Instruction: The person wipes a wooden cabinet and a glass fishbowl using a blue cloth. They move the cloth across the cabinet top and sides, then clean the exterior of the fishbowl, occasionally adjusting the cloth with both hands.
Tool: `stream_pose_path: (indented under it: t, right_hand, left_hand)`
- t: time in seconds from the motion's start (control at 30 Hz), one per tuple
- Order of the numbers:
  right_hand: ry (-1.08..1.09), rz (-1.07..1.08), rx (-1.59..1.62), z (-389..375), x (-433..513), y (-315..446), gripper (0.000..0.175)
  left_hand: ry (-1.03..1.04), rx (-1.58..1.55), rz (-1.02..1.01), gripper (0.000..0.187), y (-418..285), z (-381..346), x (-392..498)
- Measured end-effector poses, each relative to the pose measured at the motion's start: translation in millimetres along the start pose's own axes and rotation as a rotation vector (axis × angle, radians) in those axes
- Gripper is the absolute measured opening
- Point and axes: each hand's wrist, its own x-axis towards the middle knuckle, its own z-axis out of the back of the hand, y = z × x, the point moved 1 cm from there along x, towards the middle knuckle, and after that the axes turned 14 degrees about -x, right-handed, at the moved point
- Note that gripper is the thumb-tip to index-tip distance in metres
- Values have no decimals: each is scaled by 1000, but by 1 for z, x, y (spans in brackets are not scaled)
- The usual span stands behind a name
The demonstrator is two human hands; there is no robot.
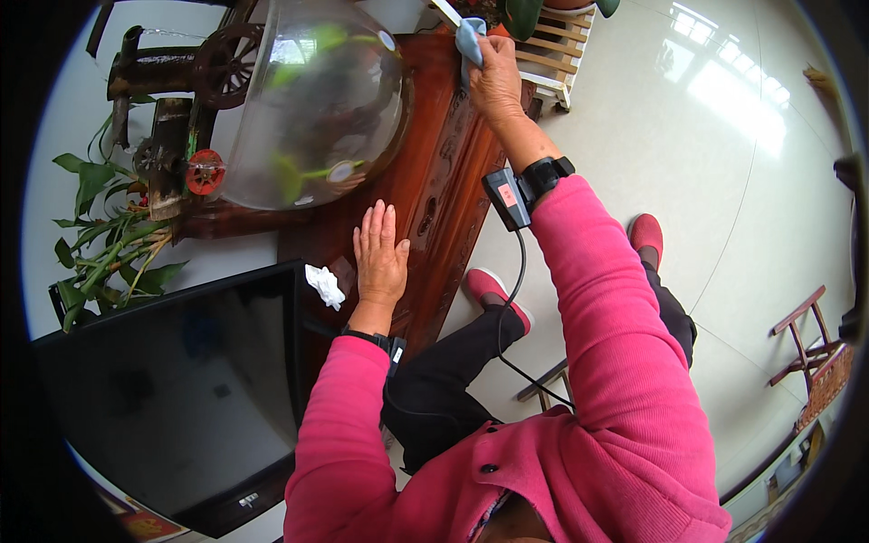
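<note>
My right hand (499, 75) grips a light blue cloth (470, 42) at the top, against the end of a white strip beside the slatted stand. My left hand (381, 254) lies flat, palm down and empty, on the dark red carved wooden cabinet (434, 183). Just left of it sits a crumpled white tissue (325, 286). Above my left hand stands a large clear glass bowl (326, 108), with green leaves seen through it. What lies under my right hand is partly hidden by the cloth and fingers.
A black flat-screen television (183, 394) stands at lower left. Bamboo pipes with a dark wheel (231, 66) and a small red wheel (205, 172) adjoin the bowl, near leafy plants (95, 183). A slatted plant stand (560, 47) is at top; a folding chair (825, 380) lies far right.
</note>
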Motion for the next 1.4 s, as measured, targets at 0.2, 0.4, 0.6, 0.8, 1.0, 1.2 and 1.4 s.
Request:
stream_pose_path:
  t: [0.2, 0.4, 0.6, 0.8, 1.0, 1.2, 1.4]
  right_hand:
    - [32, 56, -89, 15, -20, 21, 48]
    - [125, 96, -194, 29, -65, 52, 42]
    - [194, 167, -122, 43, -135, 74, 38]
    - [335, 187, 11, 54, -191, 77, 48]
    - [314, 176, 84, 43, -184, 61, 59]
    - [72, 95, -59, 35, -127, 55, 54]
    - [37, 190, -329, 38, -5, 50, 40]
  left_hand:
    - [-1, 18, 2, 65, 0, -1, 0]
    - [-5, 38, 15, 65, -2, -2, 0]
    - [-16, 16, 4, 63, -3, -2, 0]
    - [-27, 6, 22, 62, -6, -2, 1]
    - [-15, 38, 16, 63, -4, -1, 0]
    - [-13, 16, 12, 65, -4, -1, 0]
    - [-15, 9, 24, 67, -4, 0, 0]
